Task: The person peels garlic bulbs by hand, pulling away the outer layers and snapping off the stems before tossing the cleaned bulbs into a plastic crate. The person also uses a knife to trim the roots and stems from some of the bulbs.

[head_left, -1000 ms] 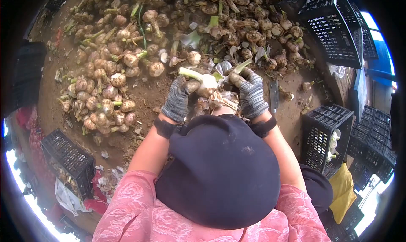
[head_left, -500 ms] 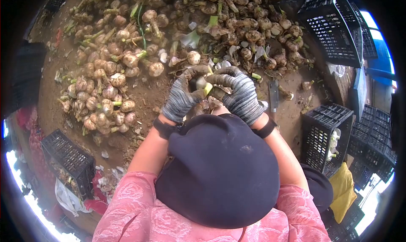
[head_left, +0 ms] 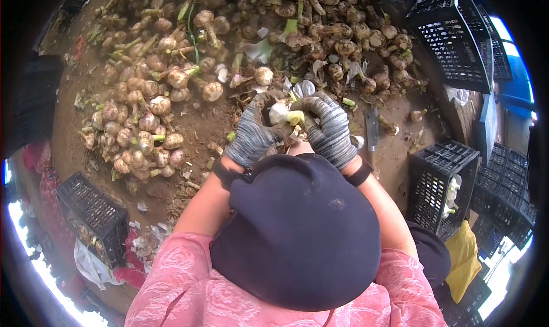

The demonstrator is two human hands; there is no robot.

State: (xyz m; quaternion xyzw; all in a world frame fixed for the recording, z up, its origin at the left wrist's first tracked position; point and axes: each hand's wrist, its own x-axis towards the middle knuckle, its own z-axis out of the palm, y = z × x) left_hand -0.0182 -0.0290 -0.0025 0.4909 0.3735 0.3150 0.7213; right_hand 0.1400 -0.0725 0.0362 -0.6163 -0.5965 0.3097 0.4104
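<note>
A white, partly peeled garlic bulb (head_left: 278, 114) with a short cut greenish stem is between my two gloved hands. My left hand (head_left: 251, 130) is closed around the bulb's left side, thumb below it. My right hand (head_left: 330, 127) has its fingers curled in at the stem end, gripping the garlic from the right. Loose brownish skin hangs under the stem. Just beyond my fingers lie a whitish peeled piece (head_left: 304, 88) and an unpeeled garlic bulb (head_left: 264, 76). To the right of my right hand, a knife (head_left: 372, 130) rests on the dirt.
A large heap of garlic with stems (head_left: 331, 30) spreads ahead, with a bunch (head_left: 146, 135) at the left. Black crates stand at left (head_left: 91, 204), at right with white bulbs (head_left: 440, 161), and upper right (head_left: 449, 41). A yellow cloth (head_left: 462, 258) hangs lower right.
The garlic has turned in my hands: more of the white bulb shows and the stem now points rightward. My right fingers have moved slightly down and right.
</note>
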